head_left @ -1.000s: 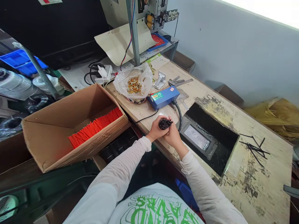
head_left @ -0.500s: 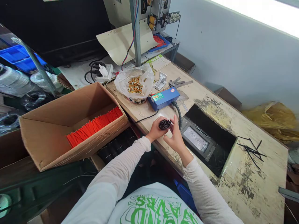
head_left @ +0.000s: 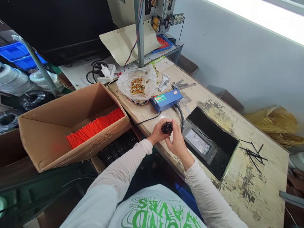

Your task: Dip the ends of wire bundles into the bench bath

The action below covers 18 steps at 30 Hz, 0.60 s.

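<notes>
A bundle of thin black wires (head_left: pixel 167 127) stands above the bench's front edge, its ends pointing up at me. My left hand (head_left: pixel 157 133) is wrapped around the bundle from the left. From the other side, my right hand (head_left: pixel 177 142) presses its fingers, held together, against the bundle's edge; its fingertips are partly hidden. Just right of the hands, a metal-framed pot with a shiny silvery surface (head_left: pixel 198 141) sits in a dark recess in the bench. Beyond the hands lies a blue box-shaped device (head_left: pixel 167 100) with a black cable.
A cardboard box (head_left: pixel 45 139) of red wires (head_left: pixel 95 127) stands at left. Behind are a plastic bag (head_left: pixel 122 83) of gold-coloured small parts, a caliper (head_left: pixel 184 85) and a power strip (head_left: pixel 108 74). Loose black wires (head_left: pixel 254 155) lie on the bench (head_left: pixel 266 196) at right.
My right hand's fingers have moved in from slightly spread to together against the bundle's side. My left hand keeps its hold. The view has shifted slightly.
</notes>
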Each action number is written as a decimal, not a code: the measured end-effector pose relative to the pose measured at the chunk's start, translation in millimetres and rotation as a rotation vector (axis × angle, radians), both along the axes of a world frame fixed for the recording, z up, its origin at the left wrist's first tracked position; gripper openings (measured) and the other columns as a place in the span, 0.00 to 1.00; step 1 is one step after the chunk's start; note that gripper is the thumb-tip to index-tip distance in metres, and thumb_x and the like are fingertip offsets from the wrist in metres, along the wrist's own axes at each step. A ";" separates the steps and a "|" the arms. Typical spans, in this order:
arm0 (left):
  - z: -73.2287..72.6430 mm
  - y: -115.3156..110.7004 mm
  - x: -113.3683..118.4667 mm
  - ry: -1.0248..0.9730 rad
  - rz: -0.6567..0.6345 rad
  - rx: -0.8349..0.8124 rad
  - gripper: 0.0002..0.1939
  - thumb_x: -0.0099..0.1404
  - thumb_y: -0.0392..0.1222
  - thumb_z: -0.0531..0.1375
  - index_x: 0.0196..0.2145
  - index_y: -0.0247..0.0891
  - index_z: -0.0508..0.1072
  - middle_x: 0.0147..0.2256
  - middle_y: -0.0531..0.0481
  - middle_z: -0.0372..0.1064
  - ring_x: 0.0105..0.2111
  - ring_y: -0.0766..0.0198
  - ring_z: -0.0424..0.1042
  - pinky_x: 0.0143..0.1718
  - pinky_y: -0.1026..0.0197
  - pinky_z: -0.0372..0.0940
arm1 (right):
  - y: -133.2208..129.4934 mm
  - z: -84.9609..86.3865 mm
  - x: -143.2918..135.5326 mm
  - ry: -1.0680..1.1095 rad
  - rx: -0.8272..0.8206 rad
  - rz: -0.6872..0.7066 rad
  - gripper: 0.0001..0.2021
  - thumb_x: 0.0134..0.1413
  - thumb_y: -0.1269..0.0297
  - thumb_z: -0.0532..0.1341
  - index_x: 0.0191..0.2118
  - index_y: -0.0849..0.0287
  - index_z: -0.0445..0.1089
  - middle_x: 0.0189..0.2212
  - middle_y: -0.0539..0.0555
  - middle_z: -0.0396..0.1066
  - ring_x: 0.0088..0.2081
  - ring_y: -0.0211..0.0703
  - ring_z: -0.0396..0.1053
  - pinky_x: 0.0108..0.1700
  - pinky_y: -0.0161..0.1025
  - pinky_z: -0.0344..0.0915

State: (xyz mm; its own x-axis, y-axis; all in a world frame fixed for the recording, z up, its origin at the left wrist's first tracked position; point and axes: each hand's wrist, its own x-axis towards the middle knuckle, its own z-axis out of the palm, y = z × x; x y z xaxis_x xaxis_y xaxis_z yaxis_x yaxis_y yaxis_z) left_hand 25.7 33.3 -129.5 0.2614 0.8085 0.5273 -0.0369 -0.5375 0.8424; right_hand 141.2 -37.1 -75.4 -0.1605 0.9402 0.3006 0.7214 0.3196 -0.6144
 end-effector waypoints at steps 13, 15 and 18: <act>3.1 0.6 -3.4 0.022 -0.033 -0.003 0.26 0.50 0.34 0.67 0.47 0.39 0.67 0.46 0.42 0.70 0.47 0.53 0.71 0.50 0.46 0.66 | 2.4 -2.0 5.2 -0.045 -0.063 0.032 0.50 0.48 0.78 0.55 0.71 0.51 0.25 0.71 0.64 0.27 0.65 0.62 0.54 0.58 0.58 0.64; 4.8 -0.2 -3.4 0.027 -0.041 -0.024 0.24 0.51 0.35 0.67 0.46 0.39 0.68 0.46 0.42 0.70 0.47 0.53 0.71 0.50 0.46 0.66 | 3.5 2.6 4.8 -0.041 -0.093 0.039 0.50 0.47 0.79 0.55 0.71 0.48 0.27 0.71 0.62 0.26 0.61 0.60 0.61 0.54 0.55 0.68; 6.5 -1.3 -3.1 0.025 -0.057 -0.035 0.22 0.52 0.36 0.66 0.45 0.38 0.69 0.45 0.42 0.70 0.47 0.53 0.71 0.50 0.47 0.67 | 5.4 10.8 3.2 -0.044 -0.120 0.044 0.49 0.45 0.81 0.54 0.71 0.46 0.34 0.71 0.60 0.28 0.58 0.58 0.65 0.51 0.54 0.71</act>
